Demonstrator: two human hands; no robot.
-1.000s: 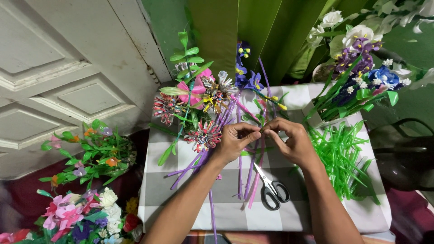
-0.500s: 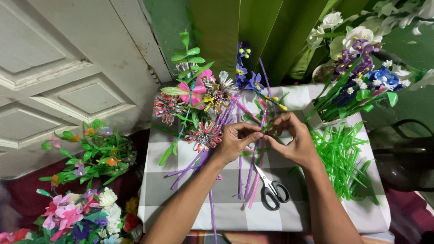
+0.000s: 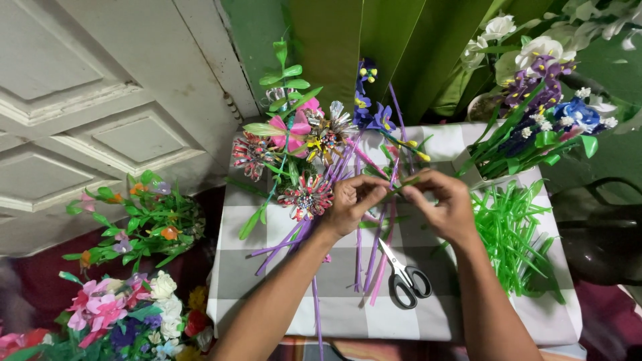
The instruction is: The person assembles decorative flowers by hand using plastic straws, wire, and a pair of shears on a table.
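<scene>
My left hand [image 3: 353, 200] and my right hand [image 3: 445, 202] meet above the middle of a grey-and-white checked table [image 3: 267, 294]. Both pinch a thin green stem piece [image 3: 396, 189] between their fingertips. Under the hands lie several purple and pink straw stems [image 3: 369, 257]. Handmade paper flowers [image 3: 304, 144] in pink, red and blue lie just behind my left hand.
Black-handled scissors [image 3: 404, 277] lie open near the front of the table. A heap of green straw strips [image 3: 515, 230] sits on the right side. A bouquet of white, purple and blue flowers [image 3: 545, 80] stands at back right. More artificial flowers [image 3: 127, 301] fill the floor at left, by a white door [image 3: 87, 100].
Both hands stay together over the table, shifting slightly as the fingers work the green stem piece. Nothing else has moved.
</scene>
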